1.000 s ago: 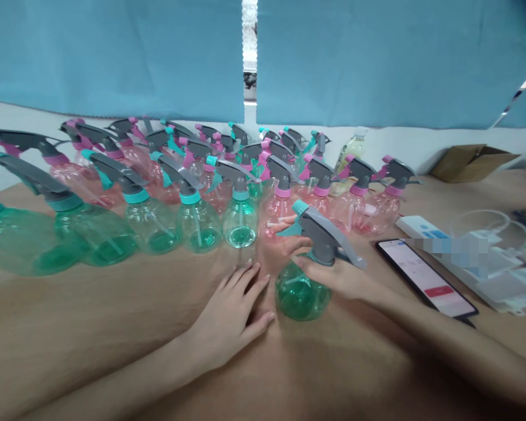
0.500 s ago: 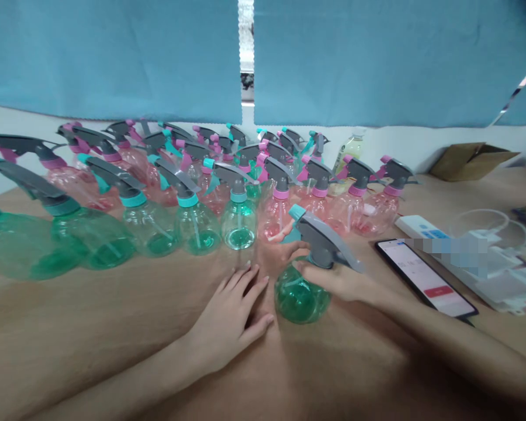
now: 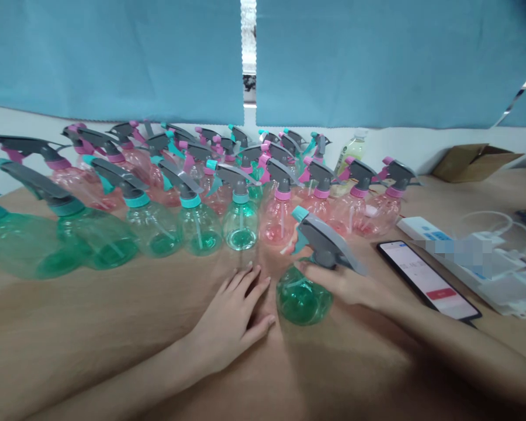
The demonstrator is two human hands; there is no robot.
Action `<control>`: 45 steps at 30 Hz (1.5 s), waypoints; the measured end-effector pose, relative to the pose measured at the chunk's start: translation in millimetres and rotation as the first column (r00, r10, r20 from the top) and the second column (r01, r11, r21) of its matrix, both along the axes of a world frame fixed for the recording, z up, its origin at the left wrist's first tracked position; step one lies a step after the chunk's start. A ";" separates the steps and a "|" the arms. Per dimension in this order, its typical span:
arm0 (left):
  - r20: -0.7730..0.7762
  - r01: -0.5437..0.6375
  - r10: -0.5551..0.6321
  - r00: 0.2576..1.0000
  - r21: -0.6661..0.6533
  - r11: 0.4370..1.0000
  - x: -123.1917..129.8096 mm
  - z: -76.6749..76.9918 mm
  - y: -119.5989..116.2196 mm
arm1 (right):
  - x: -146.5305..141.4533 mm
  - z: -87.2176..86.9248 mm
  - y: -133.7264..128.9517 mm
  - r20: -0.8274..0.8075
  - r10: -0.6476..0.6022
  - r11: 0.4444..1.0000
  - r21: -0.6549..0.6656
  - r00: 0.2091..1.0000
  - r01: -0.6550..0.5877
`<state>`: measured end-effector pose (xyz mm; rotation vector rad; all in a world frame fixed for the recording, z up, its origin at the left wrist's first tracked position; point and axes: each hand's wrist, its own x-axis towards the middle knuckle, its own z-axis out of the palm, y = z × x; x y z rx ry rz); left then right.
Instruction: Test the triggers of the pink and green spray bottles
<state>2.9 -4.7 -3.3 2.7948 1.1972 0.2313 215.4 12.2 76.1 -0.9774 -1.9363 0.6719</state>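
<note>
My right hand [image 3: 348, 283] grips a green spray bottle [image 3: 304, 295] by the neck, with the thumb across its upper body. A fingertip shows at the turquoise trigger, while the other fingers are hidden behind the bottle. The bottle stands upright on the table, its turquoise nozzle pointing up and to the left under a grey head. My left hand [image 3: 239, 310] lies palm down on the table just left of that bottle, fingers apart and holding nothing. Beyond it stands a light green spray bottle [image 3: 241, 225], with a pink spray bottle [image 3: 277, 219] on its right.
Several more green bottles [image 3: 158, 234] and pink bottles [image 3: 353, 213] stand in rows toward the wall. On the right lie a phone [image 3: 427, 278] with a lit screen and a white power strip [image 3: 425, 231] with cables. An open cardboard box [image 3: 473, 162] sits farther back.
The right hand's fingers, stretched out left of the bottle before, have curled in around its neck and trigger. The left hand stays flat. The view has shifted slightly.
</note>
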 end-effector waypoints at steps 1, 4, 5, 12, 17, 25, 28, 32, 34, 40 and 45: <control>-0.001 0.000 0.000 1.000 -0.002 1.000 0.0 0.2 0.0 | -0.1 -0.4 0.4 -0.034 0.017 1.000 -0.009 0.999 -0.018; 0.007 0.000 0.000 1.000 -0.007 1.000 -0.5 0.1 0.0 | 0.4 -3.1 2.1 -0.114 0.080 0.996 -0.031 0.990 -0.084; 0.011 -0.001 0.001 1.000 -0.008 1.000 -0.7 -0.1 0.1 | 0.7 -4.5 2.7 -0.125 0.092 0.995 -0.037 0.988 -0.097; 0.017 0.000 0.001 1.000 -0.019 1.000 -1.3 -0.6 -0.7 | -0.6 -6.9 2.9 -0.105 0.126 0.989 -0.063 0.986 -0.133; 0.026 0.001 -0.001 1.000 -0.008 1.000 -2.0 -0.4 -1.8 | -2.5 -5.8 2.3 -0.101 0.100 0.994 -0.041 0.990 -0.105; 0.030 0.000 0.001 1.000 -0.015 1.000 -0.7 0.1 -1.1 | 1.3 -14.2 3.4 -0.134 0.104 0.994 -0.015 0.985 -0.107; 0.025 -0.005 0.005 1.000 -0.015 1.000 -0.5 -0.1 -1.5 | 1.9 -14.9 3.3 -0.149 0.108 0.993 -0.029 0.983 -0.113; 0.021 -0.006 0.007 1.000 -0.020 1.000 -0.4 0.3 -1.5 | 1.4 -13.7 3.6 -0.165 0.112 0.992 -0.046 0.980 -0.121; 0.022 -0.003 0.004 1.000 -0.022 1.000 -0.2 0.7 -1.3 | 1.3 -12.7 3.7 -0.159 0.112 0.992 -0.042 0.981 -0.120; 0.000 -0.006 0.006 1.000 -0.023 1.000 0.5 -0.1 -0.4 | 0.4 -10.4 3.0 -0.123 0.093 0.995 -0.009 0.988 -0.095; 0.012 -0.003 0.004 1.000 -0.009 1.000 -0.6 -1.8 0.0 | -1.6 -9.2 2.2 -0.118 0.084 0.995 -0.049 0.989 -0.090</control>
